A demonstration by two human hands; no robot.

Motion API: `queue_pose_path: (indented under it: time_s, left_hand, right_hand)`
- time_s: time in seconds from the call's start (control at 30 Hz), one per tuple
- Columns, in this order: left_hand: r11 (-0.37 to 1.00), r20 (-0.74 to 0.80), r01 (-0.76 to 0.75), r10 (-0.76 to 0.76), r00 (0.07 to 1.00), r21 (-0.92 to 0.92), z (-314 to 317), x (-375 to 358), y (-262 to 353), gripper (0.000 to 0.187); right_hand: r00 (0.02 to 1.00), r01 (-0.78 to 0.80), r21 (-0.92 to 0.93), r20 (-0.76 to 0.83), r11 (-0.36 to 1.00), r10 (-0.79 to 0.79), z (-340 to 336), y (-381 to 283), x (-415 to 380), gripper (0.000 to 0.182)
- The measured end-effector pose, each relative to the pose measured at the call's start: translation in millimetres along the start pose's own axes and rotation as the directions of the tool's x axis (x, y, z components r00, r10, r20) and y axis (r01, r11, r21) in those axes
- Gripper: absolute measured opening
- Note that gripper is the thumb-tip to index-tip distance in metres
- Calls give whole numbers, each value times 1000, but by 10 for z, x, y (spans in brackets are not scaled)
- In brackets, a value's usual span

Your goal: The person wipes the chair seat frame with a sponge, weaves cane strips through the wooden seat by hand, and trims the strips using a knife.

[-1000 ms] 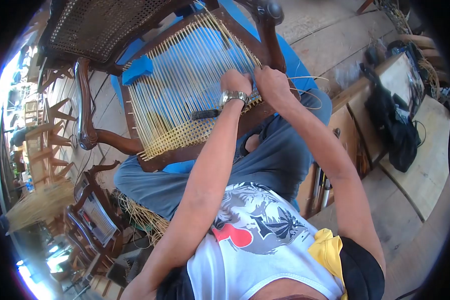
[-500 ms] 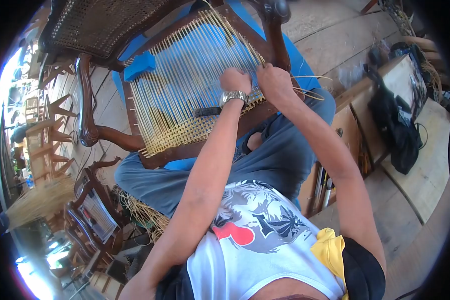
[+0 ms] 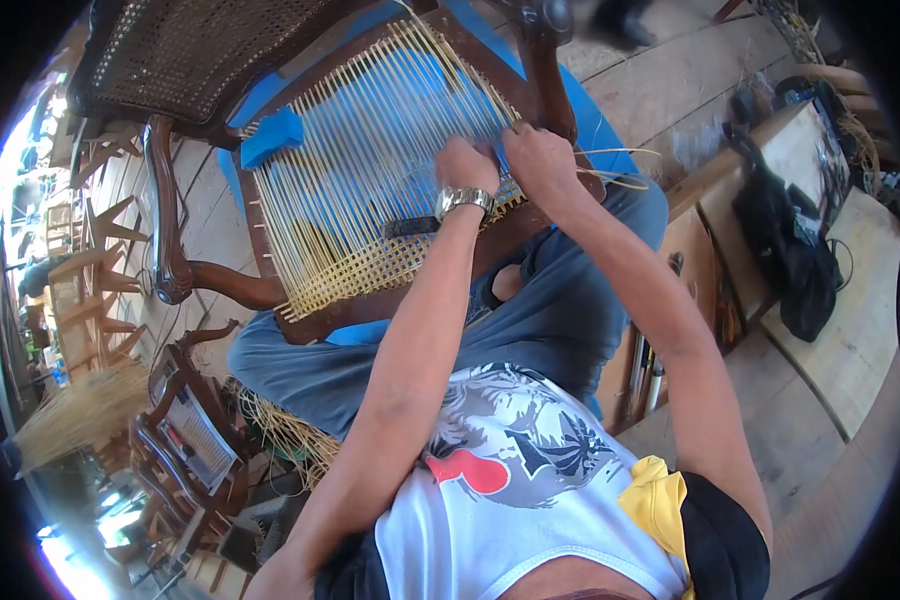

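Wooden planks (image 3: 660,75) lie around the chair seat (image 3: 355,312), strung with pale cane strands (image 3: 340,150) before me. Both hands are near each other over its right part: my left hand (image 3: 465,168) curls low over the strands, my right hand (image 3: 540,165) bunches by the edge. I can't tell what either clamps. Drawing the cane gently, flat and untwisted, with even tension, should suit it best, keeping the loose ends (image 3: 620,183) from snagging.

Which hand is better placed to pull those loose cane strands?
Probably the right hand: it sits at the seat frame's edge, nearer the loose strands, while the left hand is farther in, over the cane.
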State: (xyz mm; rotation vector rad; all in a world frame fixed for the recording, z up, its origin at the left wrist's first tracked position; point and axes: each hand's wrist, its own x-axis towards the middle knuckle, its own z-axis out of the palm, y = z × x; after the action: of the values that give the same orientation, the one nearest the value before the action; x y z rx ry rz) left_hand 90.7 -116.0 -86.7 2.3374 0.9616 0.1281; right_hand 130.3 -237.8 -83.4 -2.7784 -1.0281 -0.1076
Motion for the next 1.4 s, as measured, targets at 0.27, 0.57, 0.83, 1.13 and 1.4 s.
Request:
queue_pose_path:
  time_s: [0.27, 0.57, 0.83, 1.13, 1.4]
  left_hand:
    - [997, -20, -81, 81, 997, -4, 32, 95, -153, 14]
    - [993, 37, -100, 98, 994, 68, -50, 132, -126, 16]
    - [836, 140, 184, -130, 982, -516, -468, 55, -419, 24]
    - [924, 15, -64, 75, 997, -377, 158, 234, -499, 19]
    - [1000, 11, 0, 1, 1000, -21, 6, 162, -157, 16]
  right_hand:
    - [1000, 12, 21, 0, 1000, -12, 19, 30, -3, 10]
    - [1000, -15, 39, -2, 999, 15, 13, 15, 21, 9]
    - [1000, 5, 43, 8, 999, -6, 5, 49, 10, 8]
    - [999, 44, 9, 15, 999, -44, 24, 54, 22, 9]
    - [997, -9, 13, 71, 1000, 8, -17, 23, 75, 10]
